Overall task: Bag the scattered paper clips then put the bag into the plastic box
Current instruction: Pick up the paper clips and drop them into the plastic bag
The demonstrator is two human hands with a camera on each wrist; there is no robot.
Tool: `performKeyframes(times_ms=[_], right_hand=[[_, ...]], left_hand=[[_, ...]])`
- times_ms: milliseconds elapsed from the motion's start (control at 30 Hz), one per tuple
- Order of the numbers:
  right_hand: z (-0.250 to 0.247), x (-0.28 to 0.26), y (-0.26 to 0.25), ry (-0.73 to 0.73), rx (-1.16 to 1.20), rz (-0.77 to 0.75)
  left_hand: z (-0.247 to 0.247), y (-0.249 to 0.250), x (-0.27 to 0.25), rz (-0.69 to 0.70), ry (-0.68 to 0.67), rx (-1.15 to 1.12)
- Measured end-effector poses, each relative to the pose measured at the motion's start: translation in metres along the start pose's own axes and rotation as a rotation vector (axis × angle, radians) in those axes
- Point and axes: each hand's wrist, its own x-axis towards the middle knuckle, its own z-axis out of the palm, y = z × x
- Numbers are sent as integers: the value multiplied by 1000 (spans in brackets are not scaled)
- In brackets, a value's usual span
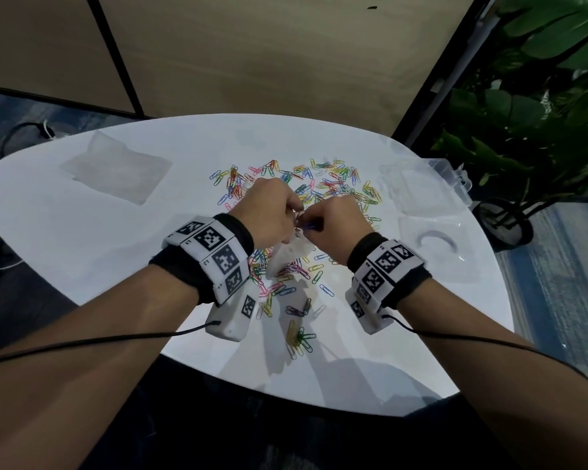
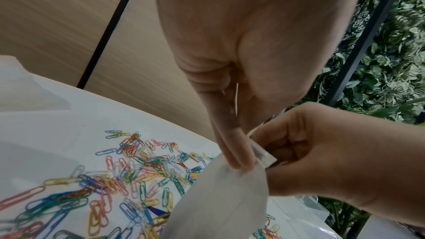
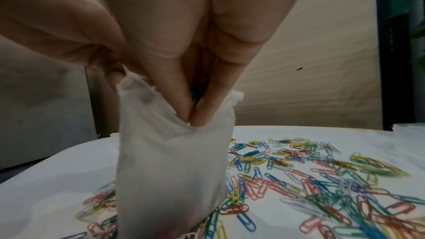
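Many coloured paper clips [image 1: 323, 184] lie scattered over the white table [image 1: 82, 232]. Above them my left hand [image 1: 294, 215] pinches the rim of a small translucent bag [image 1: 286, 259] and holds it upright, its bottom resting among the clips. In the left wrist view the left hand [image 2: 241, 164] grips the bag [image 2: 218, 197] at its top edge. My right hand [image 1: 311, 225] pinches a purple-blue clip at the bag's mouth. In the right wrist view the right hand [image 3: 193, 121] has its fingertips pressed together inside the open bag [image 3: 170, 170]. The clear plastic box [image 1: 421, 191] stands at the right.
A clear lid [image 1: 435, 245] lies in front of the box near the table's right edge. A stack of spare bags [image 1: 116, 167] lies at the back left. A potted plant [image 1: 530, 130] stands beyond the right edge. More clips [image 1: 299, 337] lie near the front edge.
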Motion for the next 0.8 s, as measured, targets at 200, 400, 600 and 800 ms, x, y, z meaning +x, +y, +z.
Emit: performKeyframes(times_ms=[200,400,600,800], right_hand=[[-3,-4,-1,-50,69,14],[-21,-37,10,97,270,138],[35,-91,32,-424,83,386],[84,-99,28,-549,-102,197]], left_hand=[[-6,-2,-2,-52,45,-28],[-9,4,-12,-55,77,-3],[-36,1,-29,-33,191,-4],[-70,-28,-56,-60,233,-23]])
